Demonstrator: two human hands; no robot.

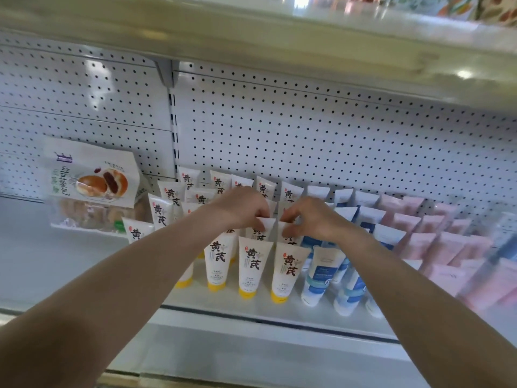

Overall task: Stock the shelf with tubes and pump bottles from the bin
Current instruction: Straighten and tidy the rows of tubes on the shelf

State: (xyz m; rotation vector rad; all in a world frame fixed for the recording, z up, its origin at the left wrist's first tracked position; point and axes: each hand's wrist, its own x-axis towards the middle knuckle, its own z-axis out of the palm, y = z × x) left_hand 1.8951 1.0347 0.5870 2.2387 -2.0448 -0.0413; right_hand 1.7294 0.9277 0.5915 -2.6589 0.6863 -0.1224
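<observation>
Shelf (223, 305) carrying three groups of upright tubes, caps down: cream tubes with yellow caps (251, 266) left of centre, four caps countable along the front edge and five crimped tops along the back edge, the rows between partly hidden by the hands; blue-and-white tubes (321, 271) just beside them, at least three at the front edge; pink tubes (430, 236) toward the right end, too blurred to count; one bag of buns (92, 186) leaning at the back-left against the pegboard (307, 130). The left hand (240, 211), fingers curled, pinches the crimped top of a second-row cream tube (264, 224) between thumb and fingertips; the right hand (313, 219), likewise curled, pinches the top of the neighbouring tube (282, 227); both forearms reach forward from the lower corners of the view and converge over the front edge, the hands near one another but apart.
</observation>
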